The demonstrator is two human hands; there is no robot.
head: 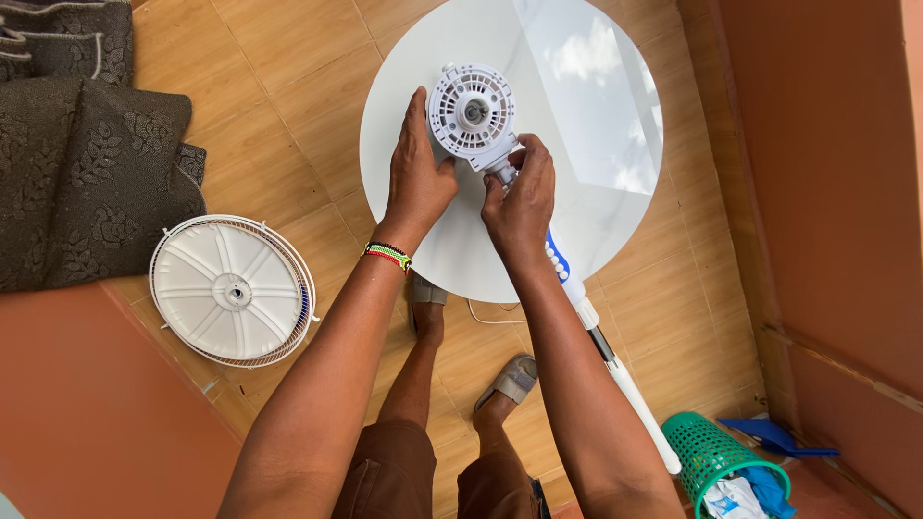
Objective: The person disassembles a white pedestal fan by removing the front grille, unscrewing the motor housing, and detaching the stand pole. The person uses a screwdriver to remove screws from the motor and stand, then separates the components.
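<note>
A white fan motor housing (pixel 471 111) is held at the upper centre of the frame, above a round white table (pixel 615 144). Its round vented face with a central shaft is turned up toward the camera. The housing is gripped on its left side by the left hand (pixel 418 178), whose fingers are curled around the rim and thumb pressed against the edge. The neck just below the housing is pinched by the right hand (pixel 521 197), with fingers closed narrowly on the joint. From that joint a white pole (pixel 625 380) with a blue control panel (pixel 558 261) runs down toward the lower right. A beaded wristband (pixel 387 255) is worn on the left wrist.

At the left of the frame, a white fan grille (pixel 234 290) is laid flat on the tiled floor (pixel 279 96). Dark patterned cushions (pixel 82 144) are seen at the upper left. A green basket (pixel 716 457) is placed at the lower right, with a blue dustpan (pixel 774 437) just beside it. Two sandalled feet (pixel 514 380) are seen below the table.
</note>
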